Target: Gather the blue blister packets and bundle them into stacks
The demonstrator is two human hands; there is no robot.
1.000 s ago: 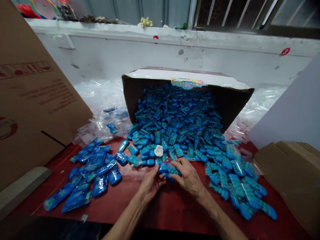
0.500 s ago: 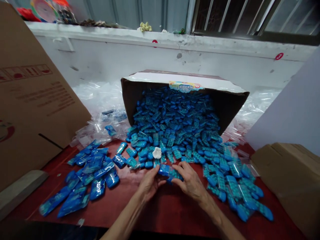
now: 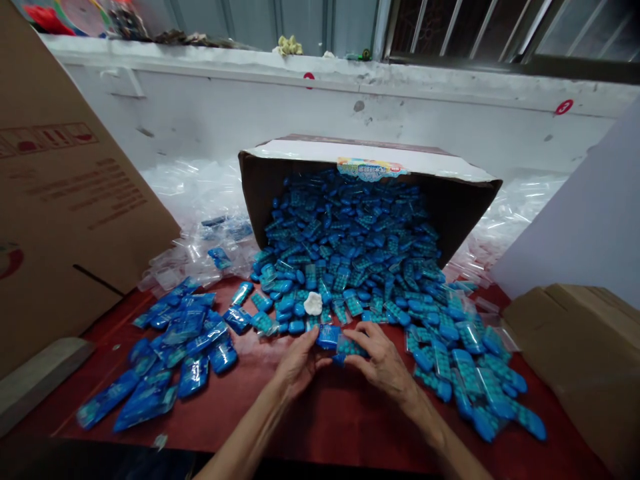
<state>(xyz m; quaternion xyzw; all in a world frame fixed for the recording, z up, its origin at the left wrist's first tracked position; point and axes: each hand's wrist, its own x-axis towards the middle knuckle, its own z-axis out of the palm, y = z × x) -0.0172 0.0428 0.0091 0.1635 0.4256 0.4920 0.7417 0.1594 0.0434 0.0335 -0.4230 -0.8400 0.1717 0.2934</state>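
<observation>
Over the front middle of the red table, my left hand [image 3: 299,363] is closed on a shiny blue printed packet [image 3: 329,336], pinched between thumb and fingers. My right hand [image 3: 384,357] grips a small clear-and-blue case with teal pellets [image 3: 351,345], thumb below and fingers above. The two items meet end to end between my hands; whether one sits inside the other, I cannot tell. Just beyond them, a crumpled white lump [image 3: 313,304] rests on a heap of similar teal-and-blue cases [image 3: 350,247]. To the left lies a pile of blue printed packets [image 3: 193,330].
A cardboard box on its side [image 3: 467,223] spills the cases forward. Clear plastic pieces [image 3: 195,250] lie behind the packets. Tall cardboard [image 3: 75,180] stands left, a smaller brown carton [image 3: 575,360] right. A white wall [image 3: 200,123] closes off the back.
The view has shifted very slightly. Both hands keep their hold on the packet and the case, with only slight finger movement.
</observation>
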